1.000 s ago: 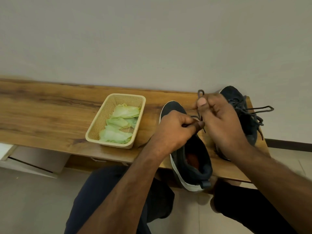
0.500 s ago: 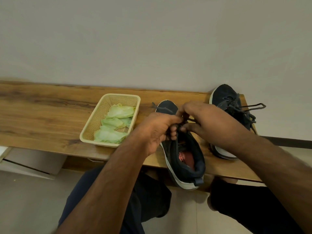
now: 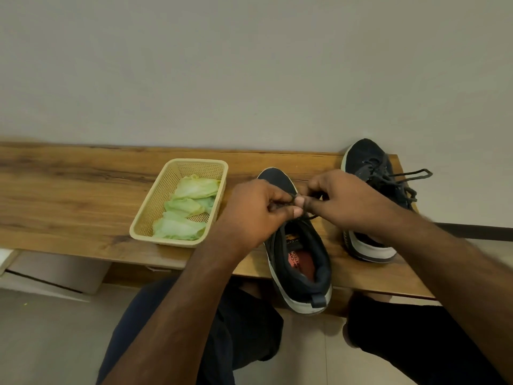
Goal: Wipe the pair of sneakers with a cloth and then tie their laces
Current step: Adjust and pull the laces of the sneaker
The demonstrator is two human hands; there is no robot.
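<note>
Near sneaker (image 3: 301, 262): heel overhanging the bench (image 3: 69, 195) edge, toe pointing away; tying step in hand. Your left hand (image 3: 255, 212) and right hand (image 3: 347, 204) meet above its tongue, fingers curled, each pinching its lace (image 3: 312, 216). Next, I judge: draw the knot snug. Beige basket (image 3: 177, 168) holds the green cloth (image 3: 188, 209), left. Far sneaker (image 3: 372, 168): bow apparently tied.

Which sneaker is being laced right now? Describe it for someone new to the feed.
On the wooden shelf, right of the beige basket, stands a dark sneaker, heel overhanging the front edge. Unlike its neighbour farther right, both hands pinch its laces.
</note>
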